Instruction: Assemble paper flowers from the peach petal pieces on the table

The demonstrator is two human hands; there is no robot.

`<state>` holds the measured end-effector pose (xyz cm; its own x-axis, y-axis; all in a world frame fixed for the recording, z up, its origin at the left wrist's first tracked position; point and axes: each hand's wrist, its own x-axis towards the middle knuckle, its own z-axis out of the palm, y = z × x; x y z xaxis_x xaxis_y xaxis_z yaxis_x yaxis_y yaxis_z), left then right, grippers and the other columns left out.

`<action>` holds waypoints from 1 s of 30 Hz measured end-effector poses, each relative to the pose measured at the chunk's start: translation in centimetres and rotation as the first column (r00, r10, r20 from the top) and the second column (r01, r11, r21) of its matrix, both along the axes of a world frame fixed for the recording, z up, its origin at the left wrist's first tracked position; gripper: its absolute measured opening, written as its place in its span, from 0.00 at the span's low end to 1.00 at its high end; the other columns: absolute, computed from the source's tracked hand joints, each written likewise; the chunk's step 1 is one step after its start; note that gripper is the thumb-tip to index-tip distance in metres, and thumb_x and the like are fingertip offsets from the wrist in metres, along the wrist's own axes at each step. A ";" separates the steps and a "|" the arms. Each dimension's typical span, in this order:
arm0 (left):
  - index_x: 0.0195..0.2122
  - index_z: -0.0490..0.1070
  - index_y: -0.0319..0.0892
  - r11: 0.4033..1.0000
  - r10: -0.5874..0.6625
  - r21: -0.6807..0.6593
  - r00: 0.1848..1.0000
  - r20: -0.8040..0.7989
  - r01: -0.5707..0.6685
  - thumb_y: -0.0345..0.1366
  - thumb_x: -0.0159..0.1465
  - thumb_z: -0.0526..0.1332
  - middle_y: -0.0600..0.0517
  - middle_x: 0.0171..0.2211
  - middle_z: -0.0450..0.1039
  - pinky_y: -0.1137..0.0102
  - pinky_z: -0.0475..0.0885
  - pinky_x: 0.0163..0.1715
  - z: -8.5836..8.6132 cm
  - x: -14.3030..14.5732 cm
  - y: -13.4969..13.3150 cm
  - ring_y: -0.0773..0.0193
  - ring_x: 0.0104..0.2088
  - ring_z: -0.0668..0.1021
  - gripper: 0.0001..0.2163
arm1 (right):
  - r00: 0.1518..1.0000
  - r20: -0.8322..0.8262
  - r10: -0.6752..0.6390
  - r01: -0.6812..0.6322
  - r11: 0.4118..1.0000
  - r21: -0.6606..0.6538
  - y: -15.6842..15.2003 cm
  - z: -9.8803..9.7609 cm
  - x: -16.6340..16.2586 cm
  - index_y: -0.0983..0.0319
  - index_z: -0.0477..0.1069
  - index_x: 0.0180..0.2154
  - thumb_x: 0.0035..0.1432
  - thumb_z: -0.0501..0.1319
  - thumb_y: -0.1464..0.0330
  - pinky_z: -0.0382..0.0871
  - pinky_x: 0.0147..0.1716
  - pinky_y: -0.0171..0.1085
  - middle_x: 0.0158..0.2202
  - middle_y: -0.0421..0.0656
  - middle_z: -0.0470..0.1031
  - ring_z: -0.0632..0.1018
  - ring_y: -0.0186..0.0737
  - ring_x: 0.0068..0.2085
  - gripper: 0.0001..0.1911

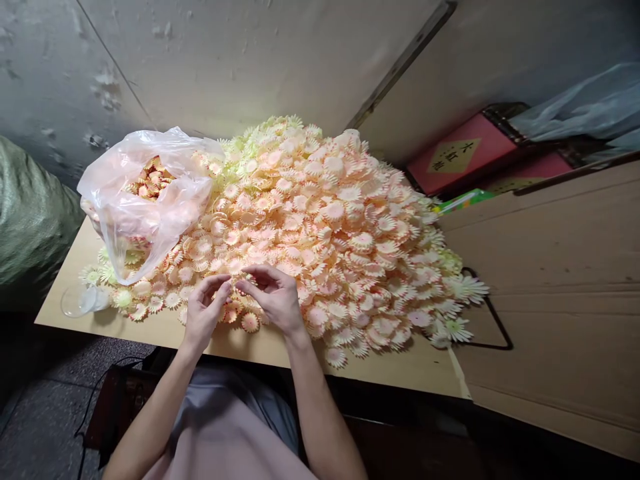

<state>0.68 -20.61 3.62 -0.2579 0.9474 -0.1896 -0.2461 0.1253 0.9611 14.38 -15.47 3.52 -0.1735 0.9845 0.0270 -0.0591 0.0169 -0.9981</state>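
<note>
My left hand (204,308) and my right hand (278,299) face each other above the table's front edge, fingertips a small gap apart. Thumb and fingers of each are brought together in a pinch. Pale petals show between the fingertips, but I cannot tell whether they are held or lie behind. Beneath and beyond spreads a large heap of artificial flower pieces (300,220), round with fringed edges, in cream, pink and pale green. One loose flower piece (251,323) lies just below my hands.
A clear plastic bag (165,223) holding darker red-edged pieces (150,180) stands at the left. Near the table's left corner is a clear plastic cup (83,301) on its side. Cardboard (550,300) and red boxes (465,150) flank the right, a wall (250,60) the back.
</note>
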 end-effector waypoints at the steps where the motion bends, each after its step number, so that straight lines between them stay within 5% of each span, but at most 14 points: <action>1: 0.42 0.76 0.40 1.000 0.006 0.002 1.000 0.009 -0.006 0.44 0.59 0.67 0.49 0.38 0.78 0.73 0.75 0.35 -0.1 0.0 0.0 0.65 0.36 0.79 0.14 | 1.000 0.016 -0.004 0.004 1.000 0.003 0.0 0.0 0.1 0.60 0.79 0.37 0.48 0.72 0.62 0.81 0.36 0.39 0.33 0.42 0.82 0.82 0.40 0.33 0.14; 15: 0.40 0.76 0.40 0.998 -0.065 -0.007 0.998 -0.002 0.065 0.43 0.57 0.69 0.49 0.36 0.78 0.71 0.75 0.39 0.0 0.6 0.4 0.63 0.37 0.80 0.14 | 0.970 0.242 -0.001 -0.045 0.982 0.183 -1.0 0.7 1.0 0.56 0.72 0.49 0.63 0.61 0.62 0.82 0.35 0.37 0.36 0.42 0.82 0.84 0.41 0.34 0.14; 22: 0.36 0.76 0.40 0.999 -0.001 0.054 0.999 -0.040 0.003 0.40 0.56 0.70 0.50 0.35 0.76 0.71 0.76 0.39 0.5 1.1 0.5 0.65 0.37 0.78 0.11 | 0.898 0.439 -0.010 -0.161 0.923 0.350 -0.9 1.0 1.6 0.56 0.73 0.45 0.66 0.57 0.64 0.79 0.38 0.37 0.40 0.43 0.81 0.83 0.39 0.37 0.09; 30: 0.34 0.77 0.39 0.999 0.038 -0.001 0.999 0.008 -0.038 0.39 0.54 0.72 0.49 0.33 0.80 0.71 0.75 0.40 0.6 1.5 0.1 0.65 0.35 0.81 0.11 | 0.862 0.498 -0.097 -0.175 0.865 0.471 -0.9 0.2 1.7 0.59 0.73 0.40 0.68 0.54 0.64 0.77 0.31 0.36 0.33 0.45 0.81 0.83 0.40 0.32 0.10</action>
<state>2.16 -20.51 4.20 -0.2921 0.9369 -0.1923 -0.2581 0.1164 0.9591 16.09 -16.42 3.72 -0.3346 0.8546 0.3971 0.4215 0.5126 -0.7481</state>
